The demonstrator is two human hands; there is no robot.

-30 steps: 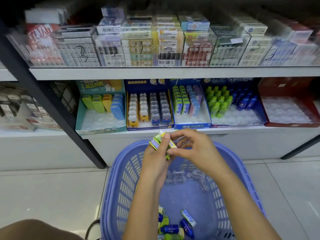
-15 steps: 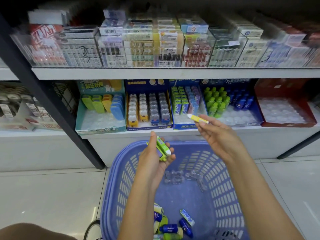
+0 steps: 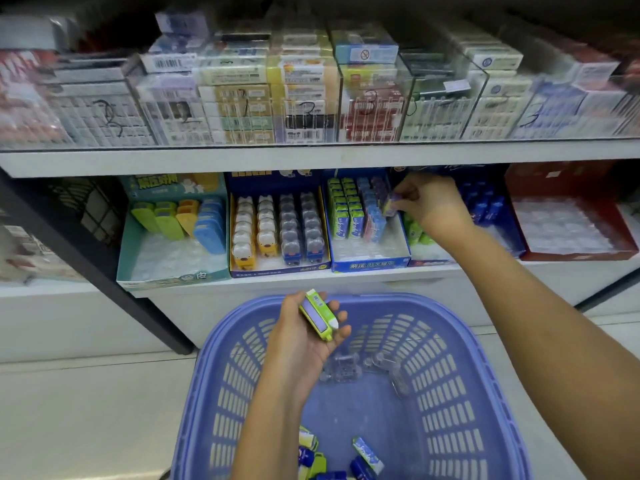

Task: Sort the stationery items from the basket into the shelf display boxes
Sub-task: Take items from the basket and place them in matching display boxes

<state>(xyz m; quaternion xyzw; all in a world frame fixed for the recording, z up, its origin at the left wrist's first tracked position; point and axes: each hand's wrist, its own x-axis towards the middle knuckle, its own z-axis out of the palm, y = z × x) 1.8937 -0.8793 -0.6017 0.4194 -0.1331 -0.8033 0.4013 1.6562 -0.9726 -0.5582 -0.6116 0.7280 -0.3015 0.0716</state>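
Note:
A lilac plastic basket (image 3: pixel 460 341) stands on the floor below the shelf. Small green and blue packs (image 3: pixel 367 457) lie at its near end. My left hand (image 3: pixel 304 341) holds green packs (image 3: pixel 318 315) over the basket's far rim. My right hand (image 3: pixel 431 202) reaches into the lower shelf and pinches a small pack (image 3: pixel 390 204) at the right column of the blue display box (image 3: pixel 370 265). That box holds rows of green, blue and purple packs. Which colour the pinched pack is stays unclear through blur.
On the lower shelf stand a teal box (image 3: pixel 166 277), a dark blue box (image 3: pixel 277 270) of yellow and grey items, a box with blue bottles (image 3: pixel 485 209) and a red box (image 3: pixel 571 252). Clear blister pieces (image 3: pixel 346 372) lie in the basket. A black shelf post (image 3: pixel 104 268) slants at the left.
My right hand took one pack from the left hand, then moved up and away into the blue display box. The left hand stayed over the basket with the other green packs.

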